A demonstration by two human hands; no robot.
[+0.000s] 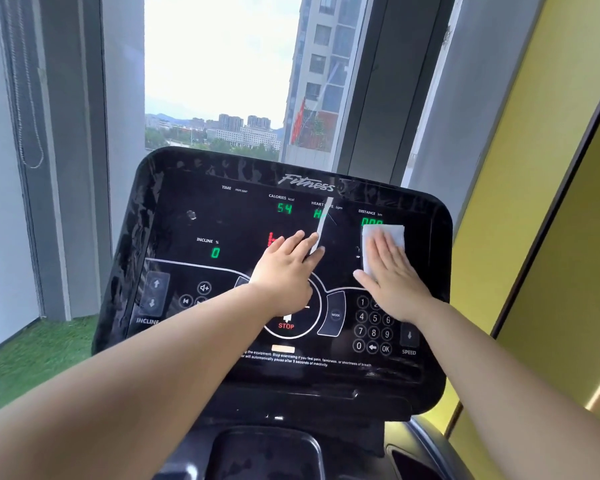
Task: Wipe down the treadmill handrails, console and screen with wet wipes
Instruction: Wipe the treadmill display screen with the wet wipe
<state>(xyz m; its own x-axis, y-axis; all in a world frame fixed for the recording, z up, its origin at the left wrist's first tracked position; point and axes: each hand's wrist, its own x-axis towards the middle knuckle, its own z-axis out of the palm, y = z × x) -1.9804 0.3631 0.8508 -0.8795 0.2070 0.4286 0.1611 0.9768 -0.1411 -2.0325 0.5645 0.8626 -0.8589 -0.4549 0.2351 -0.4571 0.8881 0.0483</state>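
Head view: nearest to us we see two bare forearms that reach forward from the lower corners, and between them a dark recessed tray (267, 452) at the bottom edge. Above it rises the black glossy console (136, 220) of the treadmill, with a number keypad (374, 325) on its right side and a round STOP button (286, 325) in the middle, partly covered by the left wrist. The left hand (284, 271) lies flat on the screen (236, 220), fingers straight and close together, and holds nothing. The right hand (394, 275) is also flat, with straight fingers, and presses a white wet wipe (395, 233) against the right part of the screen, just under the green DISTANCE digits; the wipe shows above and left of the fingers. Further left we read INCLINE 0 and, higher, CALORIES 54. Beside the console there is green turf (32, 362) on the left and a yellow wall (534, 237) on the right. Behind it stands a window (222, 81) with a bead cord (25, 98) at its left, and far buildings (243, 129) outside.
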